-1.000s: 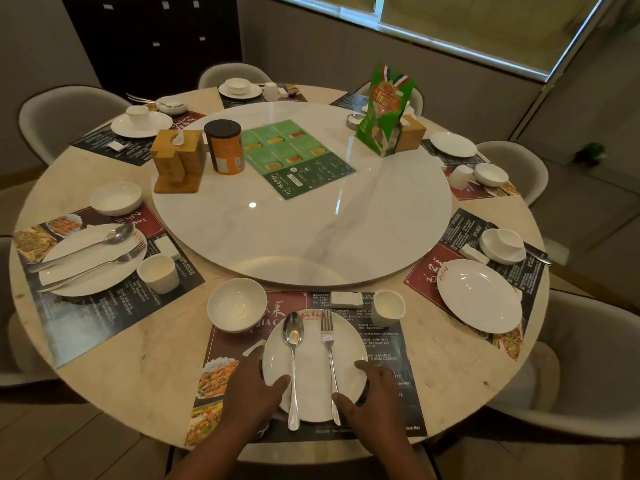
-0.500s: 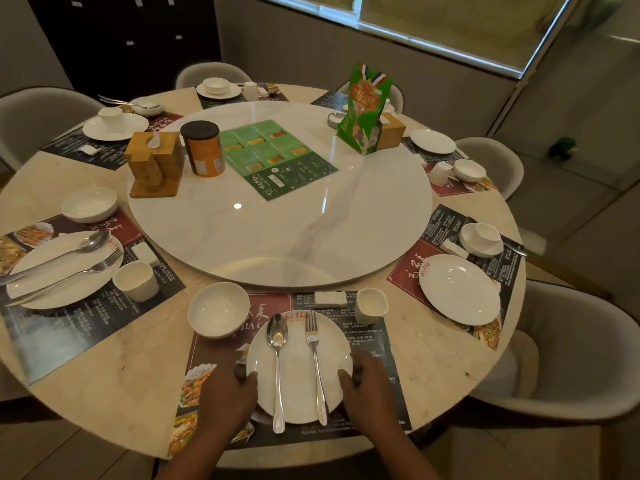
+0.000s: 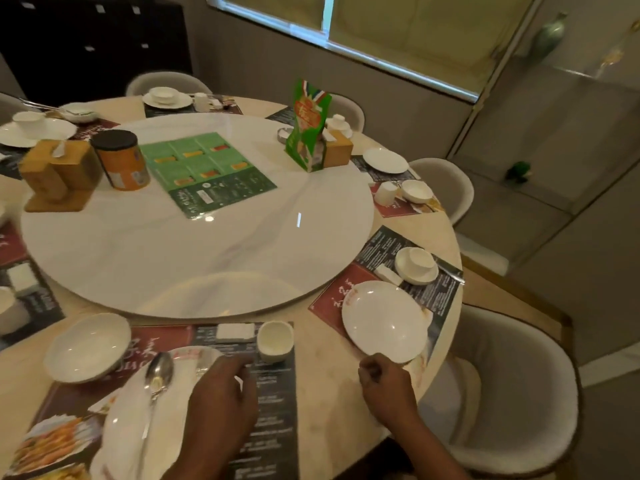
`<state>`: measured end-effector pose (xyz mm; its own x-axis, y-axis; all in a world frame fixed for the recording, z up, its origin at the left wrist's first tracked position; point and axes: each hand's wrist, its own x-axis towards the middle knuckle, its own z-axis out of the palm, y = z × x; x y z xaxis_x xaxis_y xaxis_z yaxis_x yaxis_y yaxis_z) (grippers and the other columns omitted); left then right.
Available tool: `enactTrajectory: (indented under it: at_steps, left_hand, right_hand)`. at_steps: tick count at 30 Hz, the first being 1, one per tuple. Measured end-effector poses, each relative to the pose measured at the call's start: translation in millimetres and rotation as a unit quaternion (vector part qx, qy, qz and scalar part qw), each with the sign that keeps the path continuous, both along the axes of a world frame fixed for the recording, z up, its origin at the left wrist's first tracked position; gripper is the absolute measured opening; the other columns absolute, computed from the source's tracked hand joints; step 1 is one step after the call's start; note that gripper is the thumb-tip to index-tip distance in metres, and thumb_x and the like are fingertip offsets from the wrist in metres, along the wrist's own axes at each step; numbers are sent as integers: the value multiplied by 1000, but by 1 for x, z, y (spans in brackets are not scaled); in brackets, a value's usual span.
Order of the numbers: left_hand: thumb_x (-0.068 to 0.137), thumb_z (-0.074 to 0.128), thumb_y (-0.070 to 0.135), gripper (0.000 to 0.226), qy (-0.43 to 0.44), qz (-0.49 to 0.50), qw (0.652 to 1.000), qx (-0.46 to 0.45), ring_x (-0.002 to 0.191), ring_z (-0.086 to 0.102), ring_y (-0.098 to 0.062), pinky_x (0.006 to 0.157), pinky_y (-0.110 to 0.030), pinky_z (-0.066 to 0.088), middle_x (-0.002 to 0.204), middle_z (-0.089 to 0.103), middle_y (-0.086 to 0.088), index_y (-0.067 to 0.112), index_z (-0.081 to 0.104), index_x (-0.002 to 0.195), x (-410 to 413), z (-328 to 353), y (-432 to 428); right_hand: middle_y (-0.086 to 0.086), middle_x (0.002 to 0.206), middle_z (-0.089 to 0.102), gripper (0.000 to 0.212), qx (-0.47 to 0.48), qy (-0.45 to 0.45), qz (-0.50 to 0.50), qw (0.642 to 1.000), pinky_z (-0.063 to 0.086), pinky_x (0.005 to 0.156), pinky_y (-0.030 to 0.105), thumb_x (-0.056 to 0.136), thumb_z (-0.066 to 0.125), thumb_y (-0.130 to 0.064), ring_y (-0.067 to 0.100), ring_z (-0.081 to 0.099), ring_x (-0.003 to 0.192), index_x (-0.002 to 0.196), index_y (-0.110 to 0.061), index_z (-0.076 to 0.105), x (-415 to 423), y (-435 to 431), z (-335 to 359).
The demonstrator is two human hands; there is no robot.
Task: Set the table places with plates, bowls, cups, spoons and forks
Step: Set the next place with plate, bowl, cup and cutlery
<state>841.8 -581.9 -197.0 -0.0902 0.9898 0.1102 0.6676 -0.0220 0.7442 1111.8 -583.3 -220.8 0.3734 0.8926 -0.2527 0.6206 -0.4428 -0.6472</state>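
Observation:
The near place has a white plate (image 3: 128, 420) with a spoon (image 3: 157, 375) lying on it; the fork is hidden under my left hand (image 3: 221, 403), which hovers over the plate's right side with nothing in it. A white bowl (image 3: 86, 348) sits to its upper left and a white cup (image 3: 275, 341) to its upper right. My right hand (image 3: 388, 386) is curled at the near rim of an empty white plate (image 3: 384, 320) at the place to the right. Beyond that plate, a small bowl stands on a saucer (image 3: 415, 265).
A white turntable (image 3: 207, 258) fills the table's middle, carrying an orange tin (image 3: 121, 159), a wooden holder (image 3: 59, 174), a green menu (image 3: 207, 171) and a green card stand (image 3: 308, 126). A padded chair (image 3: 512, 393) stands close at the right. More set places ring the far side.
Both hands have left the near plate's edges and shifted right. The right hand now sits at the right-hand plate, and my view has turned right.

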Motion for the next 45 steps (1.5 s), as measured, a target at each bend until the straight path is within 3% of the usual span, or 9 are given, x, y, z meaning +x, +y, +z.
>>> enactTrajectory:
  at_steps: [5, 10, 13, 15, 19, 24, 31, 39, 45]
  left_hand:
    - [82, 67, 13, 19, -2, 5, 1000, -4, 67, 60, -6, 62, -18, 43, 80, 63, 15, 26, 71, 95, 119, -18, 9]
    - [83, 69, 21, 23, 3, 32, 996, -85, 68, 61, -2, 64, -20, 47, 90, 63, 15, 32, 67, 103, 210, -12, 11]
    - [82, 70, 20, 26, 11, 39, 994, -104, 74, 60, -2, 66, -13, 42, 90, 61, 16, 29, 66, 107, 241, -9, 20]
    - [82, 70, 21, 28, 17, 50, 993, -108, 78, 59, -3, 70, -17, 45, 92, 62, 13, 28, 67, 109, 254, -10, 28]
    - [82, 71, 23, 37, -2, 111, 984, -140, 95, 59, -13, 83, -29, 50, 111, 59, 4, 27, 61, 118, 269, -22, 49]
    - [81, 71, 22, 54, -13, 181, 970, -162, 115, 54, -26, 93, -39, 49, 127, 51, -6, 23, 52, 131, 275, -32, 74]
    - [78, 74, 19, 52, 23, 217, 964, -154, 118, 51, -27, 96, -43, 48, 131, 51, -6, 22, 56, 127, 289, -31, 100]
    - [80, 72, 23, 50, 38, 268, 958, -94, 123, 49, -24, 99, -45, 50, 134, 50, 2, 30, 53, 126, 348, -23, 139]
    - [80, 71, 17, 49, 0, 271, 961, -48, 117, 49, -16, 98, -38, 45, 126, 50, 10, 34, 53, 121, 410, -13, 164]
  right_hand:
    - [-9, 81, 70, 10, 13, 1, 49, 999, 45, 55, 9, 89, 65, -18, 5, 64, 69, 88, -28, 67, 119, 35, 7]
    - [-11, 87, 68, 10, -26, 10, 106, 994, 52, 66, 23, 88, 68, -22, 5, 63, 79, 91, -31, 66, 213, 54, 20]
    - [-9, 88, 68, 12, -36, 22, 118, 992, 48, 63, 20, 88, 68, -17, 3, 62, 80, 89, -29, 65, 250, 71, 24]
    - [-8, 91, 68, 10, -42, 23, 121, 992, 48, 63, 19, 90, 66, -19, 3, 62, 81, 90, -29, 64, 267, 85, 23]
    - [-8, 103, 63, 25, -10, -14, 118, 993, 46, 71, 21, 89, 67, -21, 8, 59, 92, 113, -25, 62, 283, 123, 25]
    - [-4, 124, 56, 49, 48, -94, 167, 980, 50, 97, 35, 82, 73, -29, 17, 56, 117, 127, -24, 54, 284, 180, 33]
    - [0, 135, 46, 80, 56, -100, 242, 963, 42, 103, 40, 73, 81, -37, 21, 47, 125, 139, -30, 36, 287, 230, 22]
    - [-2, 148, 35, 85, 60, -95, 360, 926, 37, 109, 38, 75, 76, -48, 20, 35, 136, 143, -32, 28, 287, 271, -3]
    - [-5, 138, 46, 78, 49, -25, 392, 918, 41, 100, 30, 72, 81, -44, 17, 44, 129, 138, -31, 41, 298, 295, 17]
